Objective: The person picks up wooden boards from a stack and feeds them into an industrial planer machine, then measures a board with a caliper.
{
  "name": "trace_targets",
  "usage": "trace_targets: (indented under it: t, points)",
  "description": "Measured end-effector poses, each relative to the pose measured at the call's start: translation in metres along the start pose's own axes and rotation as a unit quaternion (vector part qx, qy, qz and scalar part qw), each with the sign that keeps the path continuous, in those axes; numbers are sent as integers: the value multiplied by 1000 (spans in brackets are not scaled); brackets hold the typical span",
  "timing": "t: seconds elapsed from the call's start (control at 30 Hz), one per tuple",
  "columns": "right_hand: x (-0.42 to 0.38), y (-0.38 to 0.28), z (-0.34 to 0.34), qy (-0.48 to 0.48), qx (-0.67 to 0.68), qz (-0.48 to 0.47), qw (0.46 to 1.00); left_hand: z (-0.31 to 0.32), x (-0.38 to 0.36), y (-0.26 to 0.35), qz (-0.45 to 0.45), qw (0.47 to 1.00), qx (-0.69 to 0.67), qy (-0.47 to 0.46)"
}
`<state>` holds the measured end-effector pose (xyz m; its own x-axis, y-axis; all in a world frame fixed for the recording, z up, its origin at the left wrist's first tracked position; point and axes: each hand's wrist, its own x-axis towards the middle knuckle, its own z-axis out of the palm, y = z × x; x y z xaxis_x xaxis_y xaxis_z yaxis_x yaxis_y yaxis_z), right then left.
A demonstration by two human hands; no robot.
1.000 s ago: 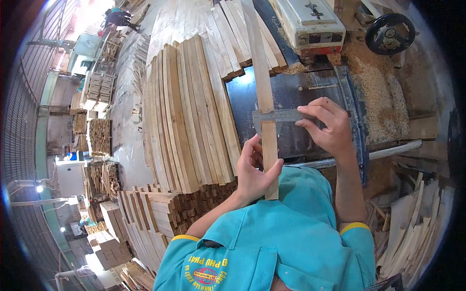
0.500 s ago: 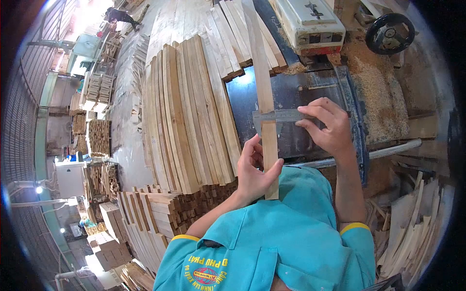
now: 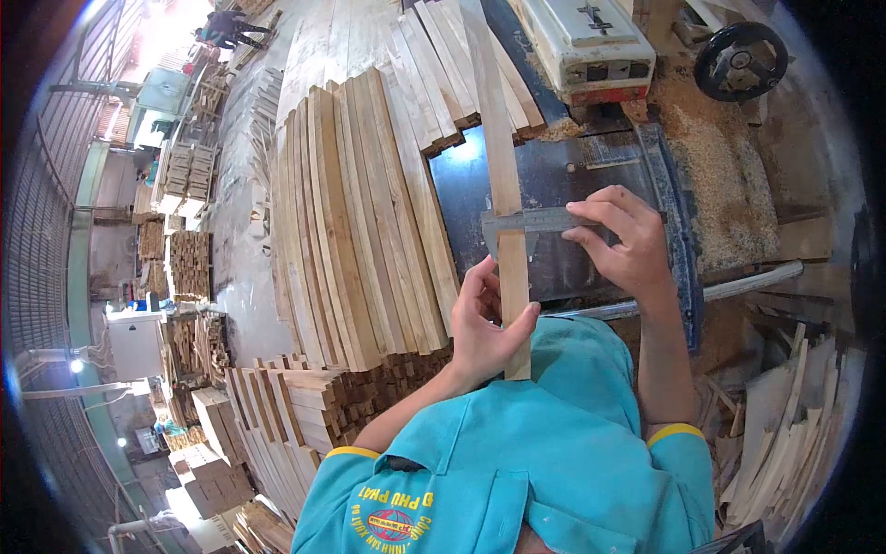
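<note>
My left hand (image 3: 486, 328) grips a long, narrow wooden strip (image 3: 504, 175) near its lower end, thumb on one side and fingers on the other. In my right hand (image 3: 626, 242) is a grey metal caliper (image 3: 549, 220), pinched between thumb and fingers at its right end. The caliper lies across the strip above my left hand, its jaws at the strip's edges. Beneath both is a dark metal machine surface (image 3: 461, 198).
Long boards (image 3: 355, 222) lie side by side on the left, with more boards (image 3: 434, 74) beyond. A white machine housing (image 3: 591, 46) and black handwheel (image 3: 741, 63) stand at upper right. Sawdust (image 3: 724, 185) covers the right side. A distant person (image 3: 226, 30) is at upper left.
The distant person at upper left has shifted slightly and shows more of the body. My hands, the caliper and the strip look unchanged.
</note>
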<state>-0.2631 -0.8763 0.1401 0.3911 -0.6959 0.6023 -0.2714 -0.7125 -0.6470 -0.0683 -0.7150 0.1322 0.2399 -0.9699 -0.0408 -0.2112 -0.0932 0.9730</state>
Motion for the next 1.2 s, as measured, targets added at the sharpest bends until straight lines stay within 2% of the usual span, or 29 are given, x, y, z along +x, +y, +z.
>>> trace_targets:
  t: [0.33, 0.73, 0.8, 1.2]
  points:
    - [0, 1, 1, -5, 2, 5, 1000, 1, 1, 2, -19, 1000, -16, 3]
    - [0, 2, 0, -11, 3, 4, 1000, 1, 1, -5, -1, 1000, -15, 7]
    - [0, 3, 1, -10, 5, 2, 1000, -1, 1, -5, -3, 1000, 20, -6]
    - [1, 3, -1, -10, 5, -9, 1000, 1, 0, -8, 0, 1000, -1, 2]
